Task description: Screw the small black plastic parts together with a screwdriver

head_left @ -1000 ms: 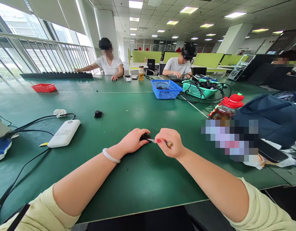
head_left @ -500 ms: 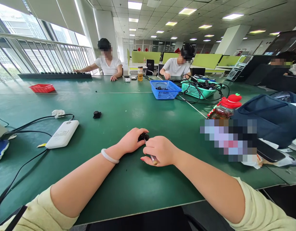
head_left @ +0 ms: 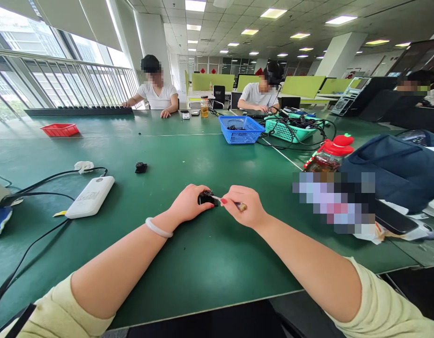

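Near the middle of the green table [head_left: 160, 263], my left hand [head_left: 189, 203] is closed around a small black part [head_left: 207, 199], steadying it on the tabletop. My right hand [head_left: 245, 206] grips a slim hand tool [head_left: 241, 206] with a brown rounded handle end and a thin pale shaft. The shaft points left and its tip meets the black part beside my left thumb. Much of the tool lies hidden in my right fingers, so its exact kind does not show. Another small black part [head_left: 141, 167] lies apart, beyond my left hand.
To the left lies a white power bank [head_left: 91, 197] with black cables. A red tray [head_left: 60, 130], a blue basket [head_left: 241, 136] and a green basket [head_left: 283, 133] with tangled cables stand farther off. A red-lidded bottle [head_left: 326, 157] and a dark blue bag [head_left: 389, 169] are right. Two people sit opposite.
My right hand has moved right and turned, so the tool now lies more sideways with its shaft showing. The black part is less covered. My left hand has shifted slightly left.
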Motion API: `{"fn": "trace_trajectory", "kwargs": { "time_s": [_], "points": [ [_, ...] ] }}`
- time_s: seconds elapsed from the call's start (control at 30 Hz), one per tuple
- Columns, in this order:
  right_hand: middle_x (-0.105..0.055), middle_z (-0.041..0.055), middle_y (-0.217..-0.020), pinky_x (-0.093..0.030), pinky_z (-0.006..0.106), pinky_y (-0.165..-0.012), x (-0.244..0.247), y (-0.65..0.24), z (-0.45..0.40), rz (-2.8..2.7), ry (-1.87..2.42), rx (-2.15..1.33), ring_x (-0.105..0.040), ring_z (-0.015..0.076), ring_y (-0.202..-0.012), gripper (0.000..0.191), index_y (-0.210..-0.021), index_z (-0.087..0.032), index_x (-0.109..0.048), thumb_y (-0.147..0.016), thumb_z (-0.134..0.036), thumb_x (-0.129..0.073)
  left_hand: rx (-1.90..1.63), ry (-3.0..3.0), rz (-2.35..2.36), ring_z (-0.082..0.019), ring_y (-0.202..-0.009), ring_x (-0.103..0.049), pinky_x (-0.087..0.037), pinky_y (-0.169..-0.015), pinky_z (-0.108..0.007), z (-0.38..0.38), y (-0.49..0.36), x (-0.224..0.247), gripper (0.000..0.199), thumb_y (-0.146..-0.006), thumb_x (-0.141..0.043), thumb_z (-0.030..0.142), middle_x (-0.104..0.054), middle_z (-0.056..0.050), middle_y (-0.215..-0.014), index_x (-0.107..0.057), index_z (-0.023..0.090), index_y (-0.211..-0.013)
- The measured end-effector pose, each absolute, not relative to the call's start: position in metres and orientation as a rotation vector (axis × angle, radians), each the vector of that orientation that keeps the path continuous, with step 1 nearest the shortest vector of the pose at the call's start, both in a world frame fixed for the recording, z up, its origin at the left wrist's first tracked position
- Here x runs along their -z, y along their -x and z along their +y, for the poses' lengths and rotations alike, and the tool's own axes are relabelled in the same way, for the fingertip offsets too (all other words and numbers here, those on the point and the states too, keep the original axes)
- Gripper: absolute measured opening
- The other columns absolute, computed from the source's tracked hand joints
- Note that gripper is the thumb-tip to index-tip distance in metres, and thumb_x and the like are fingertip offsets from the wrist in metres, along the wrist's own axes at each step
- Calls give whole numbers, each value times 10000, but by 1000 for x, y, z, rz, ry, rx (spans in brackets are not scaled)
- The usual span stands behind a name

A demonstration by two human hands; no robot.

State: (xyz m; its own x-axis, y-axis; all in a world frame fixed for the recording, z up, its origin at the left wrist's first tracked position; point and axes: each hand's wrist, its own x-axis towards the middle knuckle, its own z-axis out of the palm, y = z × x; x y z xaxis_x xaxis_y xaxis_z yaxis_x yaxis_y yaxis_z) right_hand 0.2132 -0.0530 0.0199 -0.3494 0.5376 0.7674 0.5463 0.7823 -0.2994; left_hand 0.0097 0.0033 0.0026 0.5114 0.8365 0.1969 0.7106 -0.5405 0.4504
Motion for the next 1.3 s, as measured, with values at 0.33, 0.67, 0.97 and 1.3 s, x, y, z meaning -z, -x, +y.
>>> {"fn": "trace_trajectory", "kwargs": {
  "time_s": [0.33,0.67,0.97,1.3],
  "points": [
    [-528,1,-549,-362,258,-520,-23,-213,-51,-1728,983,-147,-460,109,-512,448,-639,-188,-665,-971,-423,-479,-576,-2395,1295,-275,-1062,-592,-483,-939,-403,4,-8,-3,580,-788,-716,433,-689,-62,-1084,-543,236,-1305],
    [-538,8,-561,-365,269,-538,-23,-210,-52,-1781,1014,-272,-443,110,-512,530,-619,-190,-662,-961,-534,-450,-571,-2381,1254,-274,-1067,-591,-482,-942,-419,4,-7,-2,611,-785,-711,443,-690,-50,-1092,-509,245,-1327],
    [-567,9,-589,-359,273,-545,-23,-209,-48,-1736,1128,-486,-446,115,-534,485,-623,-192,-668,-908,-559,-528,-543,-2441,1184,-288,-1085,-594,-484,-933,-423,-1,-7,-7,632,-761,-713,389,-695,-46,-1090,-510,261,-1346],
    [-589,-4,-685,-407,264,-542,-20,-207,-44,-1579,1082,-675,-490,112,-541,377,-813,-207,-627,-854,-580,-598,-532,-2467,1133,-264,-996,-632,-495,-897,-405,1,-8,-4,559,-783,-705,407,-697,-57,-1070,-542,234,-1289]
  ]
}}
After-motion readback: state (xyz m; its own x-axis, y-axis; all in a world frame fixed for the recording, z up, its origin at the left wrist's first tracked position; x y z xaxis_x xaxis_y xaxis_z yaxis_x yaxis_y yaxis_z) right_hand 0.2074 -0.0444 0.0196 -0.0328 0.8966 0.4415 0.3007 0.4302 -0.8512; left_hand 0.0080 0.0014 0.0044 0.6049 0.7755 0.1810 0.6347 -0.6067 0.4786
